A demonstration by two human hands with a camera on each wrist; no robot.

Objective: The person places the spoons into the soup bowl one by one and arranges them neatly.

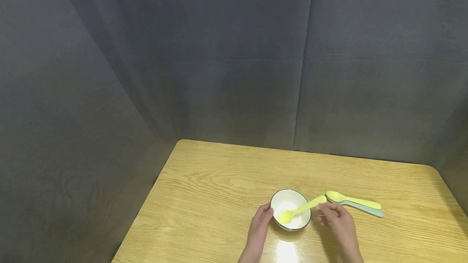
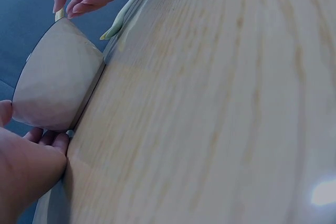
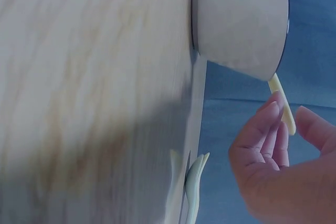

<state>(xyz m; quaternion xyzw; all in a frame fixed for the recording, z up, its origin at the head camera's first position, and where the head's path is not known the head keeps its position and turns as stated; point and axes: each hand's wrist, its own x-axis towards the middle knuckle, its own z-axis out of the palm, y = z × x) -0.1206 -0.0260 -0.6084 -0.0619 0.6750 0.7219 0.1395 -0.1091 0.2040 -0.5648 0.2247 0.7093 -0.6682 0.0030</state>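
A white bowl (image 1: 285,198) with a dark rim stands on the wooden table. My left hand (image 1: 260,226) holds its left side, thumb at the rim and the other fingers lower on the wall, as the left wrist view shows. A yellow spoon (image 1: 305,207) leans in the bowl, its head inside and its handle sticking out past the right rim. Around the end of that handle is my right hand (image 1: 338,222); in the right wrist view the thumb (image 3: 312,127) stands apart from the handle, with the fingertips (image 3: 273,108) close beside it.
To the right of the bowl, a yellow-green spoon (image 1: 360,202) and a light blue spoon (image 1: 365,209) lie together on the table (image 1: 219,173). Dark grey curtains (image 1: 234,72) hang behind the table and along its sides.
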